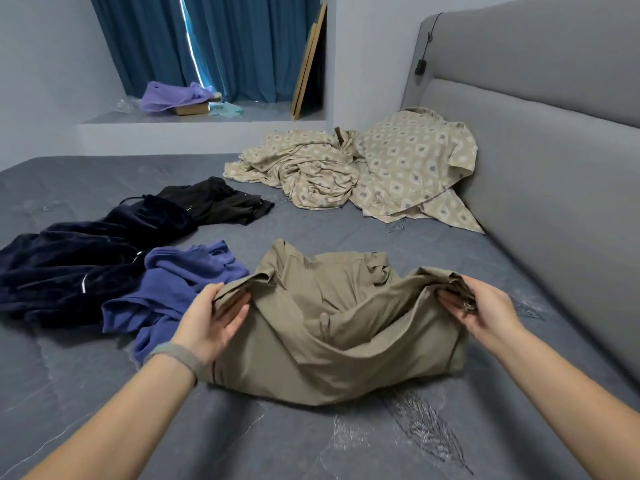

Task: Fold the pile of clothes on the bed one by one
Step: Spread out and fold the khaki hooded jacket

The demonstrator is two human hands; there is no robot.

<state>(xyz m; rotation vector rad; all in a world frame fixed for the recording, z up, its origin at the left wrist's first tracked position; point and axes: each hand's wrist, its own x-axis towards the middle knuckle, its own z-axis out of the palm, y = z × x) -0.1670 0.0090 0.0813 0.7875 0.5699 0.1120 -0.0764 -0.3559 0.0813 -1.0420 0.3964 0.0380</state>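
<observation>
A khaki garment (329,327) lies bunched on the grey bed (242,438) right in front of me. My left hand (211,320) pinches its left upper edge, thumb over the cloth and fingers under it. My right hand (481,310) grips the bunched right upper edge. The stretch of fabric between both hands is lifted slightly and sags in the middle. To the left lie a blue-purple garment (180,289), a dark navy velvet garment (76,268) and a black garment (214,200), all crumpled.
A beige patterned sheet (363,171) is heaped at the far right against the grey padded headboard (536,133). Beyond the bed a window ledge (207,119) holds a purple cloth and a box, with blue curtains behind.
</observation>
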